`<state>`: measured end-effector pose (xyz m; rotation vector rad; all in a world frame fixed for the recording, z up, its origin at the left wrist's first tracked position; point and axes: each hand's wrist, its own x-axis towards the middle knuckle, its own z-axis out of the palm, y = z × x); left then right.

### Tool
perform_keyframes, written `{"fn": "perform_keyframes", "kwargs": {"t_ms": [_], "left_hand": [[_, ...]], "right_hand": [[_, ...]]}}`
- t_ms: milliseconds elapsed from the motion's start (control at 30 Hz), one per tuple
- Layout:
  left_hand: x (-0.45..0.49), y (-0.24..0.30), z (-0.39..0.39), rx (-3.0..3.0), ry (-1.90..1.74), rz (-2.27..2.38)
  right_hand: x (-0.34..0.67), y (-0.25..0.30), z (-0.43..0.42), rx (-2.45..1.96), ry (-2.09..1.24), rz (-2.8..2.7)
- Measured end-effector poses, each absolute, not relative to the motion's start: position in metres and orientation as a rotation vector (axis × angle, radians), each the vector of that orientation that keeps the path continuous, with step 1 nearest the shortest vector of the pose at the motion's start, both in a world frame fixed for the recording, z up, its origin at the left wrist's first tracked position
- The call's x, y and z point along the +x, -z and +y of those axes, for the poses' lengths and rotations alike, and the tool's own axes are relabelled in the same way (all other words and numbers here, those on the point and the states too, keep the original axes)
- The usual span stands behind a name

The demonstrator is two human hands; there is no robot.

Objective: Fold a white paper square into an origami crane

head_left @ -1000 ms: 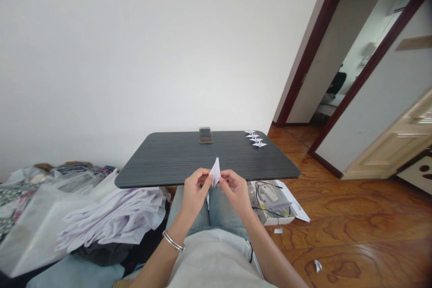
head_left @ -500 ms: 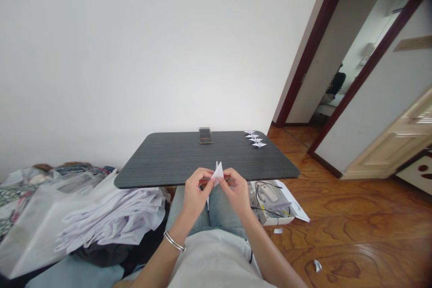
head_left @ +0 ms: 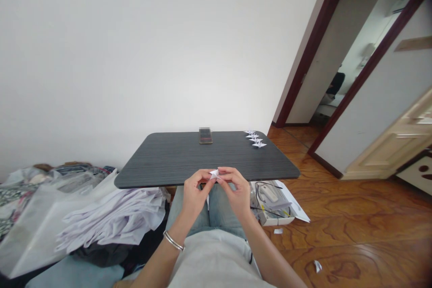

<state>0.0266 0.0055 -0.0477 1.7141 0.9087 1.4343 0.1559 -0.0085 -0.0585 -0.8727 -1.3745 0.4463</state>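
A small folded white paper piece [head_left: 214, 174] is pinched between both hands just above the near edge of the dark table [head_left: 168, 157]. My left hand [head_left: 196, 187] grips its left side between thumb and fingers. On the other side, my right hand [head_left: 237, 187] holds it the same way, its index finger stretched along the top. Fingers hide much of the paper, so its full shape cannot be made out. Several white paper cranes [head_left: 258, 145] stand in a row at the table's far right.
A phone [head_left: 205, 135] lies at the table's back edge. To the left are piled clothes and white cloth [head_left: 114, 218]. Below the table's right end sits a white box [head_left: 276, 220] with cables. Paper scraps [head_left: 317, 266] lie on the wooden floor. A doorway opens at right.
The pointed tips of the folded paper, upright before, no longer stick up; the piece now looks flatter and lower. My right fingers have moved over its top. Both hands keep their hold.
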Motion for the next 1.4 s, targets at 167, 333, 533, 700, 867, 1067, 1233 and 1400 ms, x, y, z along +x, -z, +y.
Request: {"fn": "perform_keyframes", "kwargs": {"t_ms": [167, 333, 533, 700, 867, 1067, 1233, 1400], "left_hand": [[0.0251, 0.0465, 0.0039, 1.792, -1.449, 0.859], [0.0214, 0.0435, 0.0046, 1.941, -1.471, 0.811], [0.0182, 0.0416, 0.0046, 2.034, -1.496, 0.762], [0.0186, 0.0428, 0.0036, 2.035, -1.509, 0.78], [0.0177, 0.0406, 0.0032, 2.005, -1.456, 0.785], [0.0174, 0.0392, 0.0041, 1.963, -1.425, 0.698], [0.0185, 0.0411, 0.0053, 1.919, -1.476, 0.685], [0.0214, 0.04, 0.0069, 1.84, -1.51, 0.719]], "right_hand": [[0.1573, 0.0579, -0.0092, -0.838, -0.434, -1.394], [0.1589, 0.0585, -0.0088, -0.784, -0.504, -1.384], [0.1615, 0.0602, -0.0035, -0.633, -0.786, -1.335], [0.1624, 0.0597, -0.0025, -0.633, -0.849, -1.294], [0.1607, 0.0584, -0.0037, -0.627, -0.846, -1.279], [0.1603, 0.0581, -0.0041, -0.644, -0.817, -1.269], [0.161, 0.0601, -0.0026, -0.623, -0.813, -1.273], [0.1594, 0.0567, -0.0045, -0.63, -0.872, -1.236]]}}
